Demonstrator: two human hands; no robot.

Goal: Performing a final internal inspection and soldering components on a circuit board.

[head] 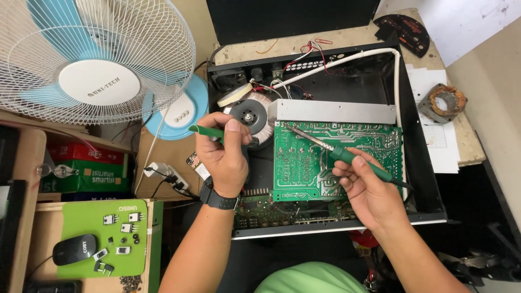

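My right hand grips a green-handled soldering iron. Its metal tip rests on the upper left part of a green circuit board. That board lies solder side up inside an open black metal chassis. My left hand, with a black watch on the wrist, holds a green-handled tool at the chassis's left side, thumb up. Right behind that hand sits a round toroidal transformer. A silver metal plate runs along the board's top edge.
A white and blue table fan stands at the left. Below it lie a green mat with several small black parts and a black mouse. A power strip sits by the chassis. Papers and a copper coil part lie at right.
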